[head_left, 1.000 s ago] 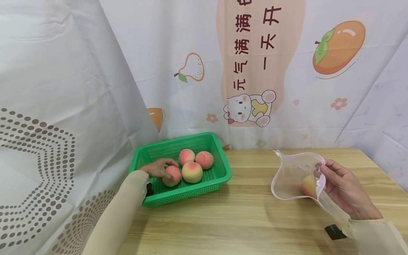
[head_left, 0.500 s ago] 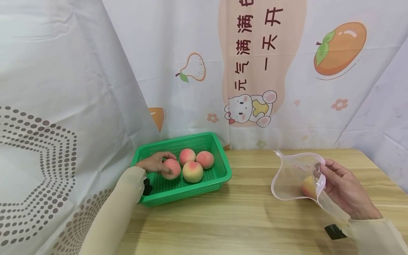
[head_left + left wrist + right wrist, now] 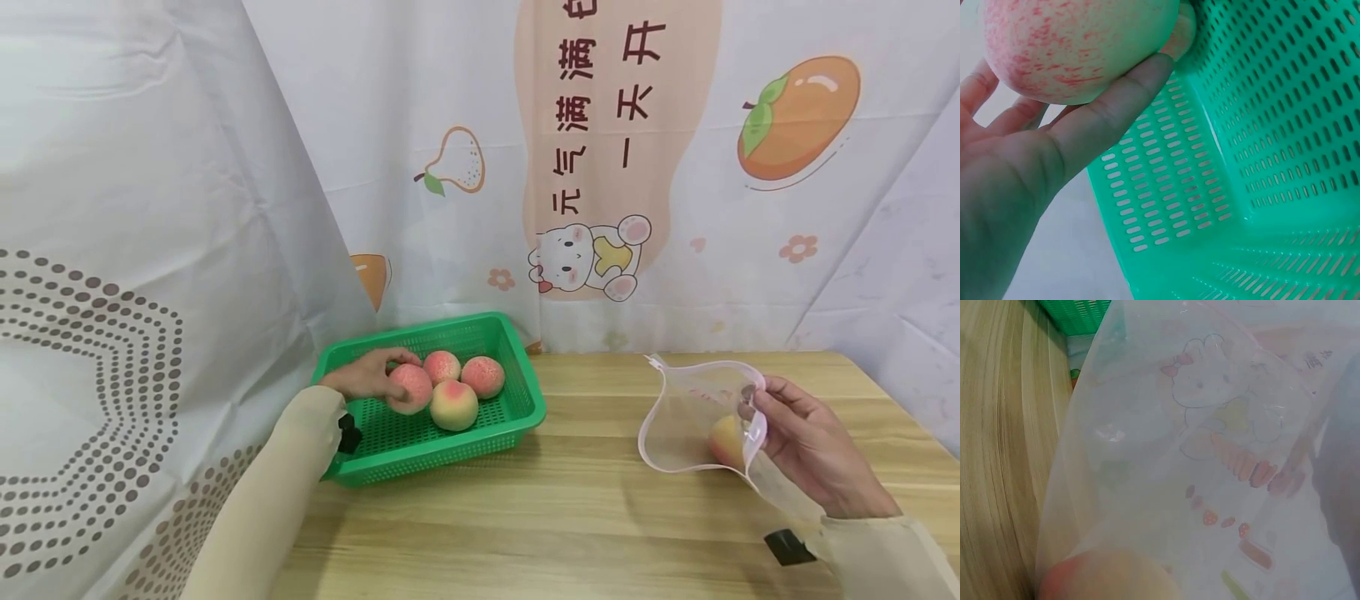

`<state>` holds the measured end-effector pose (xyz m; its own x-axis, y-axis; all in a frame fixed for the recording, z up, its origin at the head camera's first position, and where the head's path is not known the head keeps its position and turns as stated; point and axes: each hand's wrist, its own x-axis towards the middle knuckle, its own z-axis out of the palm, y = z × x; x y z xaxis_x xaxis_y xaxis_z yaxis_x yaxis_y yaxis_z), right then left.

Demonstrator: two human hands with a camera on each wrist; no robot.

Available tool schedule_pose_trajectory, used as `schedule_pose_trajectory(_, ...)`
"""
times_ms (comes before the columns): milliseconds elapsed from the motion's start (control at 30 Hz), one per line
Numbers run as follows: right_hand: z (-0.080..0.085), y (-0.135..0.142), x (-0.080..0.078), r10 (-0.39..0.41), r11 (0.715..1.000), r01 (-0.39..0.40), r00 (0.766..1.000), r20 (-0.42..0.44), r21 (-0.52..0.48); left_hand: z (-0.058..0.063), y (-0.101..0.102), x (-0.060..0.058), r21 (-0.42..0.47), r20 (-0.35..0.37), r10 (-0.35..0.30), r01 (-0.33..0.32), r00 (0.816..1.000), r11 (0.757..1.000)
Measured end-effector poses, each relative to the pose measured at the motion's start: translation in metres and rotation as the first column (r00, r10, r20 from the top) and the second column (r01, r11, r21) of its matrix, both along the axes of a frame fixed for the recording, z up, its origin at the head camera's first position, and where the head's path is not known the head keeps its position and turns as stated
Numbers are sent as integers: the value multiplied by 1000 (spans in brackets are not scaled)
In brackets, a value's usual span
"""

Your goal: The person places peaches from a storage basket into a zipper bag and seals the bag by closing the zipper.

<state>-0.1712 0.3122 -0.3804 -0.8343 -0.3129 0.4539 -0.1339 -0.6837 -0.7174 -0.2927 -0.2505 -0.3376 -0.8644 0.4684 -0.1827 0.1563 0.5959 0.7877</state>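
Note:
In the head view my left hand (image 3: 367,375) grips a pink peach (image 3: 411,389) inside the green perforated basket (image 3: 442,457). The left wrist view has that peach (image 3: 1079,50) resting against fingers and thumb, above the basket floor. Close by it lie a pink-and-cream peach (image 3: 442,367), a red peach (image 3: 482,377) and a yellowish peach (image 3: 453,406). On the right, my right hand (image 3: 813,442) pinches the edge of a translucent pink-rimmed zip bag (image 3: 660,437), its mouth spread. A yellow-red peach (image 3: 726,442) is inside, blurred through the film in the right wrist view.
Both the basket and the bag are on a light wooden table (image 3: 555,525). A printed white curtain (image 3: 465,242) hangs behind the table's back edge, and a dotted grey-white cloth (image 3: 150,208) covers the left side. A black strap end (image 3: 787,547) sticks out at the right wrist.
My left hand has lifted the pink peach slightly from its place in the basket, moving it back and a little right. The right hand and the bag have stayed put.

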Motion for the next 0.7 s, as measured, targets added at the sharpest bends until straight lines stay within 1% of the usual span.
schedule_pose_trajectory(100, 0, -1, 0, 4, 1000, -4, 1000, -2, -8, 1, 2, 0, -3, -17, -3, 3, 1000, 1000)
schedule_pose_trajectory(267, -1, 0, -1, 17, 1000, -17, 1000, 0, -26, 3, 6, 1, 19, -18, -23, 24, 1000, 1000)
schedule_pose_trajectory(500, -1, 0, -1, 7, 999, -7, 1000, 8, -37, 6, 10, -1, 43, -28, -53, 54, 998, 998)
schedule_pose_trajectory(700, -1, -1, -1, 17, 999, -17, 1000, -5, -35, 10, 13, 0, 42, -28, -75, 76, 997, 996)
